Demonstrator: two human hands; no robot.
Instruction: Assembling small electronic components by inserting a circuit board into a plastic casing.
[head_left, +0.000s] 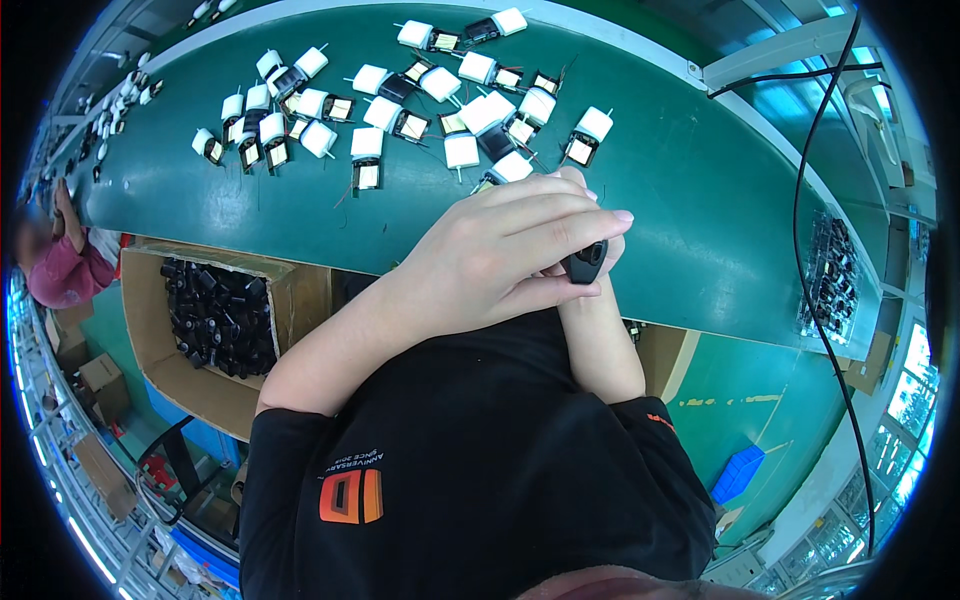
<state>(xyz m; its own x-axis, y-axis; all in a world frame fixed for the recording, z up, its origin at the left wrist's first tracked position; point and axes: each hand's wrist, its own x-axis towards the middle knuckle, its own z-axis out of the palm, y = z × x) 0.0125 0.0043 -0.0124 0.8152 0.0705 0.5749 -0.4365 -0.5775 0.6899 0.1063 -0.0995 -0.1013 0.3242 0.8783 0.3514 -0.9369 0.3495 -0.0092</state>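
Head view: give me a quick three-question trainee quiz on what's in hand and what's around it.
1. True or false: the left hand lies over the right hand, and a small black part shows between the fingers.
2. Where is the cardboard box of black parts?
A. on the green belt
B. below the belt's near edge, to the person's left
C. in the person's lap
3. Fill in: the white-and-black parts lie loose on the green ____.

Key
1. True.
2. B.
3. belt.
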